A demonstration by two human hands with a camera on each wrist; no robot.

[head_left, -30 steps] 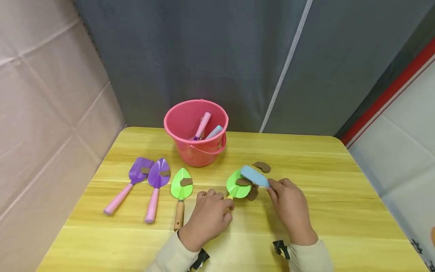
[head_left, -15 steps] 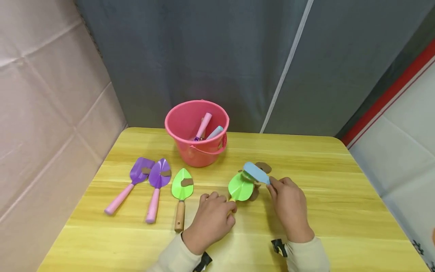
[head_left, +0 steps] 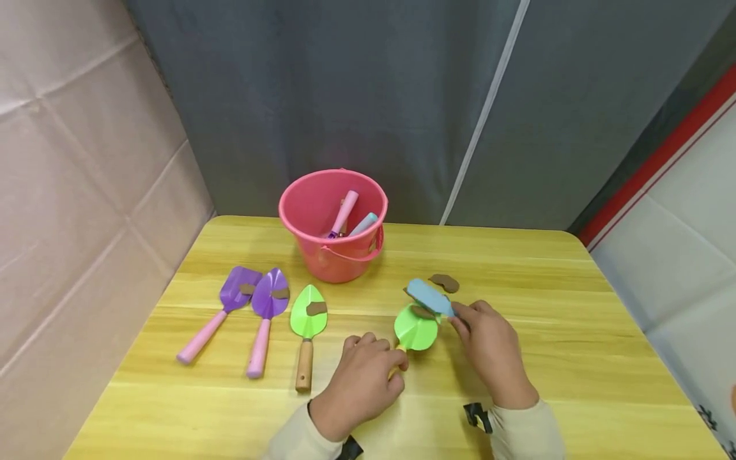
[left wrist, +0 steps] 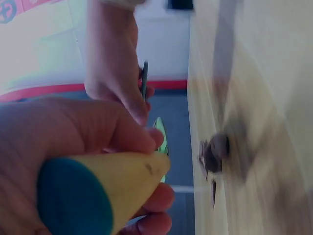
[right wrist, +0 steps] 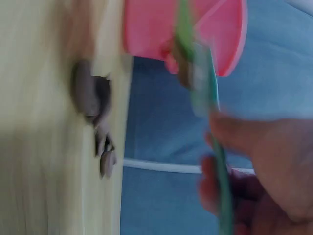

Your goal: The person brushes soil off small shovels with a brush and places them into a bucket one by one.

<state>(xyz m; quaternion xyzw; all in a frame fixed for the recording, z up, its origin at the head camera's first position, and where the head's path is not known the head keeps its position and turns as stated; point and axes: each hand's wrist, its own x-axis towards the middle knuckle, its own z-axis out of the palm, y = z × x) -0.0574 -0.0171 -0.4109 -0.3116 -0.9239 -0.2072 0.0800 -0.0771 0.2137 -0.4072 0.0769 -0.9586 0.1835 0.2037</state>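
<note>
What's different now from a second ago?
The left hand and its yellow-handled green trowel have shifted right and downward in the head view. Neither hand let go: the right hand keeps the blue tool. The pink bucket, purple trowels and wooden-handled trowel stayed put.

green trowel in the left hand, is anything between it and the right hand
Yes: the blue scraper, held by the right hand, is between hand and green trowel, with a brown piece at the scraper's edge. The left hand grips the trowel's handle directly.
</note>
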